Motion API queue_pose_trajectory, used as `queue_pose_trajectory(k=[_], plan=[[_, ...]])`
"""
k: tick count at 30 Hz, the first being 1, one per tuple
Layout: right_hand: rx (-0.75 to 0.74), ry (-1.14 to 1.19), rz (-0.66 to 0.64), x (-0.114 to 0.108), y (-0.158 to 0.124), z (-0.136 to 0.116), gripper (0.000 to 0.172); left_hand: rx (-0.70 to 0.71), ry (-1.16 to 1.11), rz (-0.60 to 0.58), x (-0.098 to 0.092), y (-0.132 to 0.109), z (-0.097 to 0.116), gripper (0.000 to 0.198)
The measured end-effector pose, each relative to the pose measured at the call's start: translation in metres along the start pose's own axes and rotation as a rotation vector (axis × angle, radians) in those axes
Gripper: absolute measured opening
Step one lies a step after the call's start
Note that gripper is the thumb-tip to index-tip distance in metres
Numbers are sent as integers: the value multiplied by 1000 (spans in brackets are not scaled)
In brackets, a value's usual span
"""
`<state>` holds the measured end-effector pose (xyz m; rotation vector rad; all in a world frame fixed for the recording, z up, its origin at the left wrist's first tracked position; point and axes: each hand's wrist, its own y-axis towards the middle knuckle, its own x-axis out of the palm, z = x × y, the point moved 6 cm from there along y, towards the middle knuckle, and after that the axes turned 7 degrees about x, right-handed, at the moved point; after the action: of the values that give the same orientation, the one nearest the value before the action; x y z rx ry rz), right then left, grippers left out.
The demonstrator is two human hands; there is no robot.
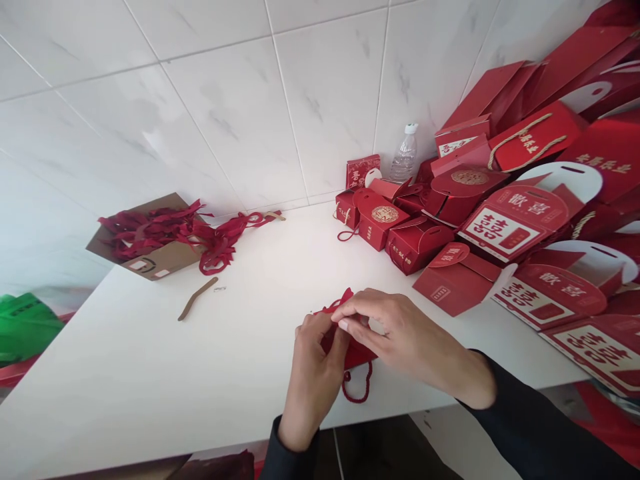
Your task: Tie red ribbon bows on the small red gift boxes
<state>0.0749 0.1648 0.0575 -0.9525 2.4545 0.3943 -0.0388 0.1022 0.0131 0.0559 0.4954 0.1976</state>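
Dark-sleeved left hand (pixel 316 360) and right hand (pixel 400 330) pinch thin red ribbon (pixel 346 295) over a box (pixel 358 356) with a twisted cord loop (pixel 357 401).

Bright, soft light; glare on tiled wall (pixel 200 113); dim below table (pixel 240 360); edges stretched.

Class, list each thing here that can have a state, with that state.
Left hand: fingers bent at the red box, exact hold hidden.
Right hand: thumb and index finger close together, over it.
Red box: partly hidden by both hands.
Cord: looped out from the red box.
Cardboard box: open, full of ribbons.
Ribbons: tangled, some outside.
Brown strip: bent, lying on the table.
Bottle: upright, capped.
Gift boxes: crowded together.
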Motion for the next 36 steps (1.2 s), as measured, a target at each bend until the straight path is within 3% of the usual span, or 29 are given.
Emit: queue_pose_trajectory(k=[3,10,17,27,30,36], plan=[[-70,-43,24,-2,-1,-1,24,2,-33,5,-2,2,-2,32],[76,-12,46,3,3,18,13,-1,-136,-3,-4,4,-6,33],[120,20,109,6,-3,22,14,-155,-340,9,-2,7,-14,35],[123,32,124,13,-15,24,7,-227,-469,6,-5,8,-13,29],[100,-19,164,12,-14,25,14,-244,-495,18,-5,8,-14,30],[177,142,33,11,-8,36,10,-235,-480,6,-6,8,-15,30]])
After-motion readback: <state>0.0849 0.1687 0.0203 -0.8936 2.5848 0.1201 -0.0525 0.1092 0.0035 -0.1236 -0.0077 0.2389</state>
